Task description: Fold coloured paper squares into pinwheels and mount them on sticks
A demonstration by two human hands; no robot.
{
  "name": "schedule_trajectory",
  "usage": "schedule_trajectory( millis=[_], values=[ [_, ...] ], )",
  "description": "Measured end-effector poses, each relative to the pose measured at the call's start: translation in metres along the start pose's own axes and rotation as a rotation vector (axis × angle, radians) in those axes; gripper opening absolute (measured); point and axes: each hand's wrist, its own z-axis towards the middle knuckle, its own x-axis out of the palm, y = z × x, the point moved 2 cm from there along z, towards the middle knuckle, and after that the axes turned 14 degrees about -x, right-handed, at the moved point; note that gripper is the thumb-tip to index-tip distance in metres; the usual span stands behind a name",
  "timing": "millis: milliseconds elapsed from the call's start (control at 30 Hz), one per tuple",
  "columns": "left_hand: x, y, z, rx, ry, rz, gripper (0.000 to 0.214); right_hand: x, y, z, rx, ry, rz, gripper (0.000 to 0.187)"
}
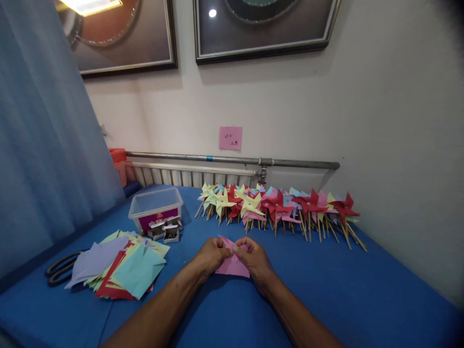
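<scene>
A pink paper sheet (233,267) is held between my two hands above the blue table cover. My left hand (212,254) pinches it from the left, thumb and fingers closed near its middle. From the right, my right hand (254,261) grips the same sheet, its thumb close to the left one. The upper part of the paper is bent, with one pointed corner standing up between the hands. Fingers partly hide the folds, and I cannot make out whether a pin is in them.
Paper pinwheels on sticks (277,205) lie in a row along the back. At left are a pile of coloured paper (136,270), black-handled scissors (60,268), a clear plastic tub (155,205) and small boxes of metal pins (171,235). A radiator pipe (232,160) runs along the wall.
</scene>
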Motion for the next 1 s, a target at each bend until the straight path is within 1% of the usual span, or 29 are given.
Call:
schedule_trajectory(
  millis=[233, 500, 600, 700, 767, 900, 1000],
  values=[
    [0.0011, -0.0004, 0.0002, 0.003, -0.035, -0.013, 0.016, 0.0022, 0.0022, -0.0026, -0.033, -0.095, -0.103, 0.034],
    [-0.0013, 0.0022, 0.0024, 0.044, -0.065, 0.035, 0.04, 0.0036, 0.0028, -0.0045, -0.041, -0.152, -0.136, 0.029],
    [-0.0013, 0.0034, 0.0037, 0.052, -0.061, 0.048, 0.045, 0.0032, 0.0018, -0.0045, -0.047, -0.17, -0.149, 0.028],
    [-0.0004, 0.0033, 0.003, 0.052, -0.037, 0.039, 0.045, 0.0029, 0.0018, -0.0043, -0.054, -0.176, -0.133, 0.027],
    [0.0002, 0.0025, 0.0018, 0.051, -0.043, 0.029, 0.043, 0.0023, 0.0026, -0.0043, -0.053, -0.176, -0.123, 0.027],
    [0.0009, 0.0008, 0.0003, 0.043, -0.127, 0.056, 0.039, -0.0002, 0.0032, -0.0041, -0.051, -0.195, -0.152, 0.028],
    [0.0015, 0.0005, 0.0003, 0.043, -0.155, 0.083, 0.039, -0.0012, 0.0025, -0.0044, -0.057, -0.22, -0.175, 0.027]
  ],
)
